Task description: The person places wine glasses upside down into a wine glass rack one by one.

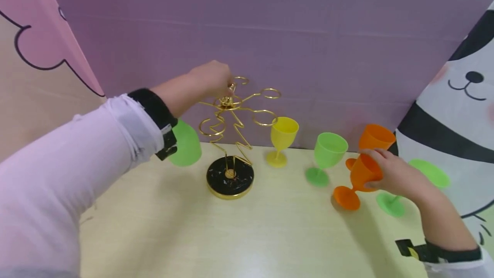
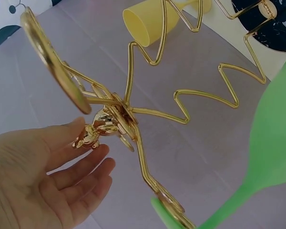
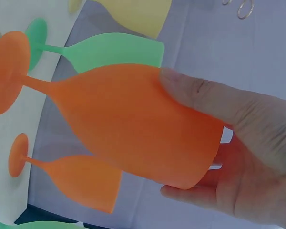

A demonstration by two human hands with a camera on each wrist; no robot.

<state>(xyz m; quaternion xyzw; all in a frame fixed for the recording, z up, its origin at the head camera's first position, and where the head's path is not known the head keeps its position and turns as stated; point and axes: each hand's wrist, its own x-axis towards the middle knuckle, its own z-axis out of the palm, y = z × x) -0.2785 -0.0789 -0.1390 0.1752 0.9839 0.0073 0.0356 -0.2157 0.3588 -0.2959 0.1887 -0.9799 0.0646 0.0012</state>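
My left hand [image 1: 212, 78] is at the top of a gold wire cup rack [image 1: 235, 125]. Thumb and fingertips pinch its shiny gold top ornament [image 2: 96, 129]. From an arm on the rack's left hangs a green goblet [image 1: 186, 146], upside down and partly behind the left wrist. My right hand [image 1: 397, 170] grips an orange goblet [image 1: 362, 175] around its bowl, thumb on one side and fingers on the other. This goblet is tilted, its foot toward the front. Whether the foot touches the table cannot be told.
Standing along the table's [image 1: 239, 235] back are a yellow goblet [image 1: 283, 134], a green goblet [image 1: 329, 151] and a second orange goblet [image 1: 376, 135]. Another green goblet [image 1: 430, 173] stands partly behind the right hand. A purple backdrop [image 1: 270, 55] rises behind the table.
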